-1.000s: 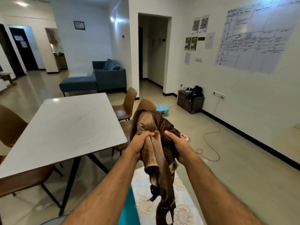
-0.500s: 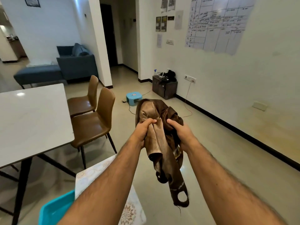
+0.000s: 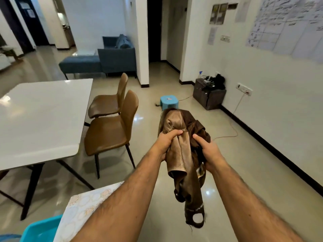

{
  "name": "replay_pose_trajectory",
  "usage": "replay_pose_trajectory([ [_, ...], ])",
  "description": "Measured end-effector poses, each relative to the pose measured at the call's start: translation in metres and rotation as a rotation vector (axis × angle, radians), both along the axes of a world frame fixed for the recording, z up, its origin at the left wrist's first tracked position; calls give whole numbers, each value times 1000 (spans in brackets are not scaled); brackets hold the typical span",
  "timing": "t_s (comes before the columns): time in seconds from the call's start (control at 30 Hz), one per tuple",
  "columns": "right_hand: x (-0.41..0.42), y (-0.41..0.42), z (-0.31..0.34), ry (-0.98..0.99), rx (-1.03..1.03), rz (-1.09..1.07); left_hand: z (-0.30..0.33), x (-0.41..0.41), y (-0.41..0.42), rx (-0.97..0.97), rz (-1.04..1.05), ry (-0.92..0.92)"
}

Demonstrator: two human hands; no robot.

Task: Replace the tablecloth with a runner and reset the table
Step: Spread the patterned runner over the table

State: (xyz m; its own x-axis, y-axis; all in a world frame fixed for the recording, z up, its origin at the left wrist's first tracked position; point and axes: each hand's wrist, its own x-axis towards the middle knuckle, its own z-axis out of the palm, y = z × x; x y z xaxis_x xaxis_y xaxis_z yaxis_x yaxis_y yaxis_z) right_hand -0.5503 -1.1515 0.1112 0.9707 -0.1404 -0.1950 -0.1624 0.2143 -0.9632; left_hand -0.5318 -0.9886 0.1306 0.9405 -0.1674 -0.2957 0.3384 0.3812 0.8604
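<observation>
Beside the table, both hands grip bunched brown cloth, fingers partly buried.

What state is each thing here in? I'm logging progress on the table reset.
brown cloth: bunched, held up off the floor, one end hanging down.
left hand: grips the cloth.
right hand: grips the cloth.
white table: top bare, no cloth or runner on it.
two brown chairs: upright, beside the table.
patterned cloth: lying flat, partly hidden by the left arm.
</observation>
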Motion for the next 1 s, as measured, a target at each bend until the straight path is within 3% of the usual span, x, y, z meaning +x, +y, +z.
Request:
replay_pose_trajectory([
  [0.47,227,58,1,-41,41,497,0,150,43,45,464,-59],
  [0.67,296,144,16,-95,75,751,9,189,116,119,730,-66],
  [1.0,404,303,26,-45,181,989,22,270,250,172,987,-20],
])
